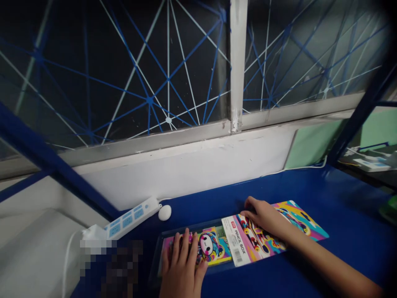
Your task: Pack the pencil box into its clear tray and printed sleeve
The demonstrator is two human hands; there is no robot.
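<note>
Power strip (133, 218) lies left of tray (158, 253).

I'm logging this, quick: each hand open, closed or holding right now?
Left hand: open, spread over the tray.
Right hand: curled at the PENCIL BOX sheet; grip cannot be told.

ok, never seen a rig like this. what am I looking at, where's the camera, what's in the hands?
No machine here: these are a person's two bare hands. The single picture comes from a camera worn on the head, looking forward and down. On the blue table lies a shallow tray with a colourful cartoon pack in it, and at its right end a card marked PENCIL BOX. The left hand rests spread over the pack; the right hand is over the card, fingers bent, though whether it grips isn't clear. Further left are a power strip and a white round object.
</note>
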